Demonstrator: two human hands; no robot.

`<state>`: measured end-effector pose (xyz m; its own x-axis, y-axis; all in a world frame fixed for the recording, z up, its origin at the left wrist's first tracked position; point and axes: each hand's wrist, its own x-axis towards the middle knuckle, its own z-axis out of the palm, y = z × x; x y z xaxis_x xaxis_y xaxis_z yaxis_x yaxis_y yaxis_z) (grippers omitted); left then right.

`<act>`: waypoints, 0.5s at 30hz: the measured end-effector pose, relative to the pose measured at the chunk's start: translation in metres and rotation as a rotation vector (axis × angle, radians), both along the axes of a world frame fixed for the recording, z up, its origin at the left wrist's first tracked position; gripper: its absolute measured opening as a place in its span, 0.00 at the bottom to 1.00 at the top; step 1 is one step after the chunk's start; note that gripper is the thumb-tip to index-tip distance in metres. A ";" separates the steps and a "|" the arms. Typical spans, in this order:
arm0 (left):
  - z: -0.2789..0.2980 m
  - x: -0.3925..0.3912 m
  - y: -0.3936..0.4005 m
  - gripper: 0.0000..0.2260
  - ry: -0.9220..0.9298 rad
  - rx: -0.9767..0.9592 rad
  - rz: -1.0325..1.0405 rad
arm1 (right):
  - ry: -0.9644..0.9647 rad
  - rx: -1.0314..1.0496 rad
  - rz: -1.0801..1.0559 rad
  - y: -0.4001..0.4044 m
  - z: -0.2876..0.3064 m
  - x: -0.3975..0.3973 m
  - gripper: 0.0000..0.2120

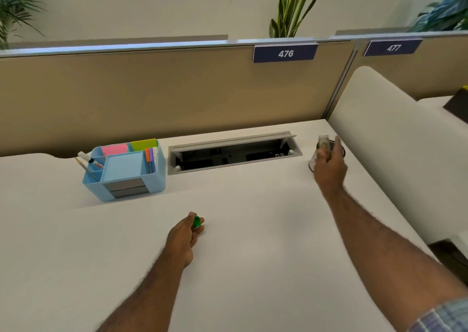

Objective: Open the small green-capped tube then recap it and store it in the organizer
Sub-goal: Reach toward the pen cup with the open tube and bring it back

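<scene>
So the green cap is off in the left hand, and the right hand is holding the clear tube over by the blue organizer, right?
Not quite. In the head view the right hand holds the clear tube at the desk's far right, well away from the blue organizer. The green cap is indeed in the left hand.

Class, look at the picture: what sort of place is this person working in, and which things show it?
Most likely an open-plan office workstation. The tan partition carries numbered desk signs, the white desk has a built-in cable hatch, and a blue organizer holds stationery.
</scene>
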<state>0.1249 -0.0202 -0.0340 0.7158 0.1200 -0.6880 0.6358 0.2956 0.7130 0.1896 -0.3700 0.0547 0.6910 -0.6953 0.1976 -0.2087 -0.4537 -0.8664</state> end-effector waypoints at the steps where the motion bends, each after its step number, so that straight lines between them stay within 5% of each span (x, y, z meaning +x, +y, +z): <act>1: -0.001 0.000 0.000 0.08 0.001 0.002 -0.001 | 0.021 -0.030 -0.027 -0.013 0.003 0.001 0.29; 11: -0.006 0.002 -0.001 0.07 0.000 0.029 -0.009 | 0.425 -0.225 0.065 -0.097 0.010 0.026 0.18; 15: -0.005 0.002 -0.002 0.07 -0.002 0.040 -0.006 | 0.580 -0.258 0.091 -0.104 0.015 0.036 0.23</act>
<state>0.1268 -0.0225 -0.0386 0.7176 0.1435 -0.6815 0.6362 0.2631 0.7253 0.2261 -0.4741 0.0695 0.7900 -0.6088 -0.0727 -0.5614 -0.6705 -0.4851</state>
